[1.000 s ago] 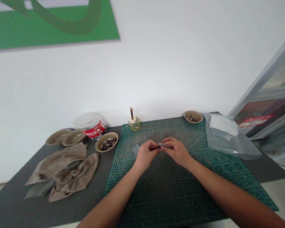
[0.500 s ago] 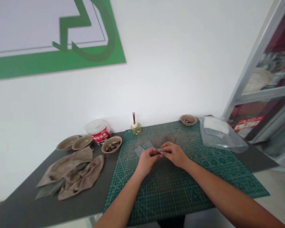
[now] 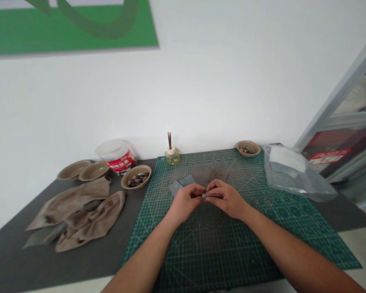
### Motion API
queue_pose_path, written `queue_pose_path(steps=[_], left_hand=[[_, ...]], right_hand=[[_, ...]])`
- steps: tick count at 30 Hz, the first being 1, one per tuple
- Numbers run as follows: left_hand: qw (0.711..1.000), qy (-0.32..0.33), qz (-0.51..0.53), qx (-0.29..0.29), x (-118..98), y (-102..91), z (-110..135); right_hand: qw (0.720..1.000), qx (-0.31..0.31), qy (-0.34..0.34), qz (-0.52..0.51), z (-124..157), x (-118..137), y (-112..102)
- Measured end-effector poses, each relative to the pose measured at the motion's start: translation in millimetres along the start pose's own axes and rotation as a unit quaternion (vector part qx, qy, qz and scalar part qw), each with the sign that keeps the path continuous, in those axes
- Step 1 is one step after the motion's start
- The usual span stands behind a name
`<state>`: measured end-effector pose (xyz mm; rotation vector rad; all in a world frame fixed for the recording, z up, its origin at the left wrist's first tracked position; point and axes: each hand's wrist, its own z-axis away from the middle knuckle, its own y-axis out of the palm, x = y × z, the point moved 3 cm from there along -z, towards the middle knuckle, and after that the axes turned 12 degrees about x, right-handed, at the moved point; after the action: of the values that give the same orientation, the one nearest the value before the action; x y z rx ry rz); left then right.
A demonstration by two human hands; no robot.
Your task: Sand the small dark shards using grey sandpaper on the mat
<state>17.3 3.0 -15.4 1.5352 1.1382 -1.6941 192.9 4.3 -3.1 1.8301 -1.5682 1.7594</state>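
Over the green cutting mat (image 3: 219, 240), my two hands meet at their fingertips. My right hand (image 3: 227, 197) pinches a thin grey folded sheet (image 3: 215, 195), which may be sandpaper. My left hand (image 3: 187, 199) is closed at the fingertips against a tiny dark piece at the sheet's left end, too small to make out. Blue-grey flat sheets (image 3: 186, 181) lie on the mat just beyond my left hand. A brown square sheet (image 3: 218, 175) with a dark mark lies beyond my right hand.
At left are brown cloths (image 3: 91, 228), a bowl of small dark pieces (image 3: 136, 178), two other bowls (image 3: 94, 171) and a plastic tub (image 3: 117, 156). A reed diffuser (image 3: 172, 156) stands by the wall. At right are another bowl (image 3: 248, 149) and a clear plastic bag (image 3: 295, 171).
The camera view has tipped down, so the wall sign sits higher and the table looks wider. Both hands stay together at the grey sheet, their fingers slightly shifted.
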Motion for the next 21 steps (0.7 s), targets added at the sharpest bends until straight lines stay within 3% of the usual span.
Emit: queue_pose_path(steps=[3, 13, 21], left_hand=[[1.000, 0.004, 0.004, 0.021, -1, 0.8, 1], [1.000, 0.016, -0.005, 0.006, -10, 2.0, 9], [1.000, 0.003, 0.009, 0.022, -4, 3.0, 11]], right_hand=[[1.000, -0.010, -0.003, 0.003, 2, 2, 0], [0.999, -0.028, -0.019, 0.029, 6, 5, 7], [0.998, -0.020, -0.031, 0.048, 7, 7, 5]])
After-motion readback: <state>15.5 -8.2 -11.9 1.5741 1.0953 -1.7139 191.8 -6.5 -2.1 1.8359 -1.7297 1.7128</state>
